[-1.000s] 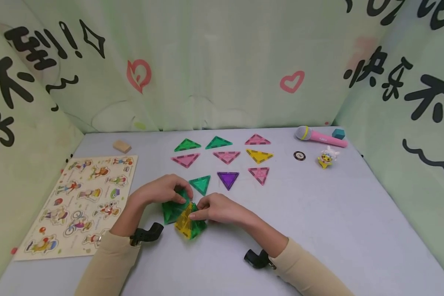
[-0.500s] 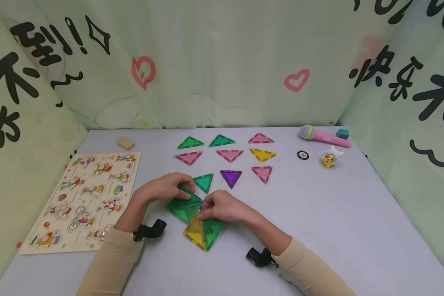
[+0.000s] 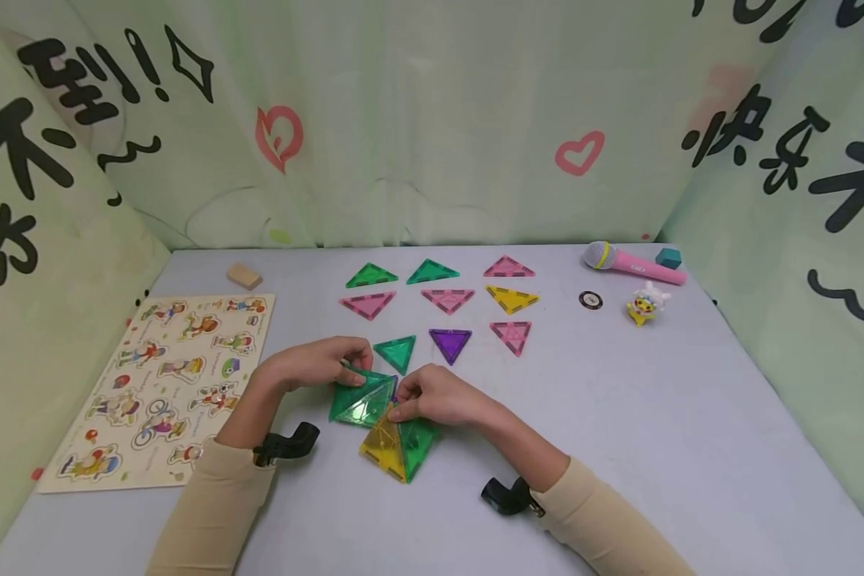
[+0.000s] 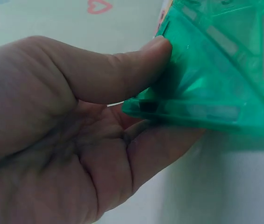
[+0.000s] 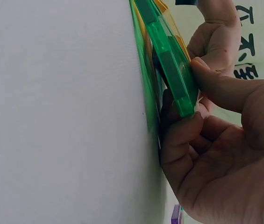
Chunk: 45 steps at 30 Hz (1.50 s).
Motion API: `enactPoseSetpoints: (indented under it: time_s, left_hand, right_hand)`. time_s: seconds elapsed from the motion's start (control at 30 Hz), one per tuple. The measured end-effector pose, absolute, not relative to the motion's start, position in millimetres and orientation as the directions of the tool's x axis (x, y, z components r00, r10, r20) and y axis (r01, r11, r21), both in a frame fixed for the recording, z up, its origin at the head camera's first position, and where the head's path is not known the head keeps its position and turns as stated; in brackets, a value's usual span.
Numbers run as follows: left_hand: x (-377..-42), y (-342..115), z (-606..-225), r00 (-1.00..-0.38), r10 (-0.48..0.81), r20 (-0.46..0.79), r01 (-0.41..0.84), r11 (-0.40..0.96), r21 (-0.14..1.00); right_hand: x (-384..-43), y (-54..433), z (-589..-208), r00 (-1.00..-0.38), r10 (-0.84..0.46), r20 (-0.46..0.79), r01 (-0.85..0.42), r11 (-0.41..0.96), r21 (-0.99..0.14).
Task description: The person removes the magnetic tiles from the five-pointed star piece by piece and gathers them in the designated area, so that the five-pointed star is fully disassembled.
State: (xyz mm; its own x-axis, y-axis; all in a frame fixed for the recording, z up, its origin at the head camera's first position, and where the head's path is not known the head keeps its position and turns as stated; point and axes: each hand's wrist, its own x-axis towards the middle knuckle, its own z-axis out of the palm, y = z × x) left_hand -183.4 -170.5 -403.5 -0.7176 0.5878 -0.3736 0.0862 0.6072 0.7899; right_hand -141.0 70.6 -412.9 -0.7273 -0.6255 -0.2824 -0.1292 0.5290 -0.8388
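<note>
My left hand [image 3: 331, 360] pinches the upper left corner of a pair of green translucent magnetic tiles [image 3: 363, 400]. In the left wrist view its thumb [image 4: 146, 63] lies on top of the green tiles [image 4: 202, 70], with fingers underneath. My right hand [image 3: 435, 394] pinches the top of a joined yellow triangular tile [image 3: 384, 450] and green triangular tile [image 3: 418, 444]. The right wrist view shows thumb and fingers on the green tile's corner [image 5: 183, 95], which tilts above the tabletop. A bit of purple edge shows between the two pairs, partly hidden by my right fingers.
Behind my hands lie several loose triangular tiles, among them a teal one [image 3: 396, 352], a purple one [image 3: 450, 344] and a yellow one [image 3: 511, 299]. A picture puzzle board [image 3: 151, 392] lies left. A toy microphone [image 3: 634, 262], black disc [image 3: 590, 300] and figurine [image 3: 646, 304] are right.
The yellow and green pair, folded steeply a second ago, has opened out flatter toward the front right. The left green pair has also spread flatter. Both hands stay near the same place.
</note>
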Motion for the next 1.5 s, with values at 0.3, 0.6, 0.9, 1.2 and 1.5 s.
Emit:
enactPoseSetpoints:
  time_s: [0.3, 0.6, 0.9, 1.2, 1.5]
  left_hand:
    - [-184.4, -175.9, -406.0, -0.701, 0.586, -0.406, 0.025, 0.59, 0.807]
    - [-187.5, -181.3, -410.6, -0.672, 0.613, -0.416, -0.023, 0.543, 0.839]
    - [-191.9, -188.8, -417.2, -0.601, 0.667, -0.442, -0.115, 0.475, 0.873]
    - [-196.8, -201.7, -415.0, -0.63, 0.639, -0.44, -0.116, 0.483, 0.868]
    - [-198.4, -218.9, -401.7, -0.869, 0.377, -0.322, -0.044, 0.587, 0.808]
  right_hand:
    - [-141.2, 71.4, -414.6, -0.731, -0.62, -0.286, -0.124, 0.532, -0.838]
    - [-141.2, 70.6, -413.4, -0.738, -0.611, -0.287, -0.118, 0.536, -0.836]
    - [-139.4, 65.4, -412.9, -0.771, -0.568, -0.289, -0.134, 0.588, -0.798]
    - [-139.7, 62.9, -409.9, -0.766, -0.576, -0.285, -0.154, 0.595, -0.789]
    - [-138.7, 64.3, -411.2, -0.76, -0.581, -0.293, -0.15, 0.595, -0.79]
